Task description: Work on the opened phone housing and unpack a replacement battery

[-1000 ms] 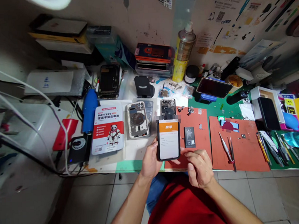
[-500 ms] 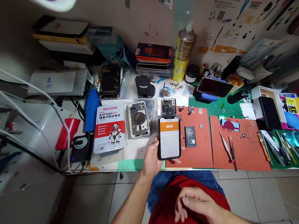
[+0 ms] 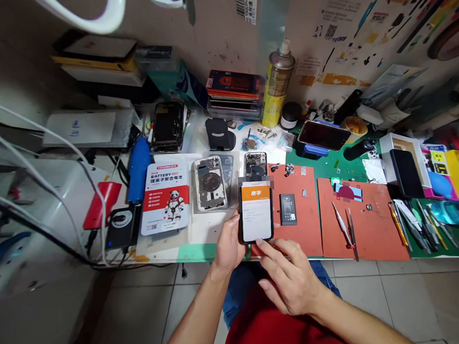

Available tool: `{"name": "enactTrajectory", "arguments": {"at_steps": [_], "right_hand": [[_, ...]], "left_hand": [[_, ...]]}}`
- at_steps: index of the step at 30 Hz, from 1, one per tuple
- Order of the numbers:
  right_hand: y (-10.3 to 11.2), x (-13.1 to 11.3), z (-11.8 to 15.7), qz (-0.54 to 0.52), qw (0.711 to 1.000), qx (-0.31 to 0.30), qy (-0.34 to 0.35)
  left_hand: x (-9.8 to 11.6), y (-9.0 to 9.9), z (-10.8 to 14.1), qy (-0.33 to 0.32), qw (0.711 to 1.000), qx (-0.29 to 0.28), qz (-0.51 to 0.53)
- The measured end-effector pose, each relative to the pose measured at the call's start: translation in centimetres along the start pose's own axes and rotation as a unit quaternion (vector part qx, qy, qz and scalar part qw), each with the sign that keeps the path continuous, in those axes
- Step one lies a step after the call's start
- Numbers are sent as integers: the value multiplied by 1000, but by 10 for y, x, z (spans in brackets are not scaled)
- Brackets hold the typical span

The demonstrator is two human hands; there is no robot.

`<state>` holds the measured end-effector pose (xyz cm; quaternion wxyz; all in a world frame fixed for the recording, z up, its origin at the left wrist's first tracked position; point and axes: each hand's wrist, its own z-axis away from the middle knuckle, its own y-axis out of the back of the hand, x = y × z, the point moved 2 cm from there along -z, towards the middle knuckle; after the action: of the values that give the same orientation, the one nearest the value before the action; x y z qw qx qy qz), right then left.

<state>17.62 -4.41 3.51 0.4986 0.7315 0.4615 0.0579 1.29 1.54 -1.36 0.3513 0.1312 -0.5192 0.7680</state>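
A smartphone [image 3: 256,214] with a lit screen, orange band over white, is held upright over the front edge of the bench. My left hand [image 3: 230,244] wraps round its left side from below. My right hand [image 3: 286,274] is at the phone's lower edge, fingers apart and a fingertip at the bottom of the screen; whether it touches I cannot tell. Behind the phone lies an opened phone body [image 3: 256,164], partly hidden. To the right, a black battery [image 3: 288,209] rests on the orange-red mat [image 3: 306,240]. A second phone housing [image 3: 210,183] lies to the left.
A battery package [image 3: 164,198] lies left, beside a blue-handled tool [image 3: 139,169]. Tweezers [image 3: 343,222] rest on the right mat, with more hand tools [image 3: 420,226] beyond. A spray can [image 3: 279,84] stands at the back near a phone on a blue stand [image 3: 323,134]. White cables hang at left.
My right hand has risen from my lap to the phone's lower edge, its fingers reaching forward. My left hand still holds the phone. The view has shifted slightly.
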Motion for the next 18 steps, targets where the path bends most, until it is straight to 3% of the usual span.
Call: {"name": "enactTrajectory", "arguments": {"at_steps": [8, 15, 18], "right_hand": [[-26, -5, -20, 71, 997, -39, -2], [-10, -3, -8, 31, 998, 63, -1], [-5, -2, -2, 11, 997, 71, 9]], "left_hand": [[1, 0, 6, 12, 1000, 12, 0], [0, -1, 1, -2, 1000, -7, 6], [-1, -1, 0, -7, 1000, -14, 10]]}}
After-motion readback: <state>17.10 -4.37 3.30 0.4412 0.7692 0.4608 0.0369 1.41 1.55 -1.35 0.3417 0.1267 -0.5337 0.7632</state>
